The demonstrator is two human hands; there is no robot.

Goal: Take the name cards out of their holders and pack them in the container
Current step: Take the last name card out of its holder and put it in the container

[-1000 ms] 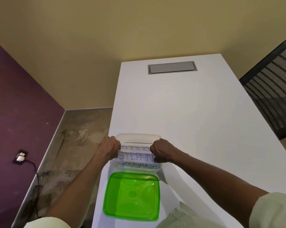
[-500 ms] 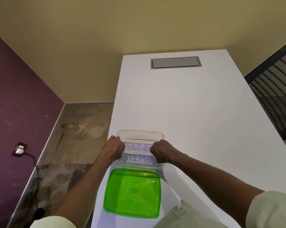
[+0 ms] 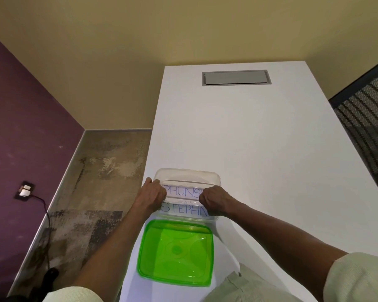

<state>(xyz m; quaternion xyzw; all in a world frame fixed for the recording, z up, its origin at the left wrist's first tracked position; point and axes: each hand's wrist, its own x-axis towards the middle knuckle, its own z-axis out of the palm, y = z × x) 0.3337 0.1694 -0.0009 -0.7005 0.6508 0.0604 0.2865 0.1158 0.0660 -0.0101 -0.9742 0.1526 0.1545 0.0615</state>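
A clear plastic container stands near the left edge of the white table. White name cards with blue hand lettering lie inside it, one reading "PHUNS…" and a nearer one reading "STEPHN…". My left hand grips the cards' left end with curled fingers. At their right end my right hand pinches them the same way. Both hands reach into the container. The card ends are hidden under my fingers.
The green lid lies flat on the table just in front of the container. A grey cable hatch is set into the far end of the table. A black mesh chair stands at the right. The floor drops off at the left.
The cards have sunk lower into the container under both hands. The "PHUNS…" card now shows above the "STEPHN…" one, and the third line of lettering is out of sight.
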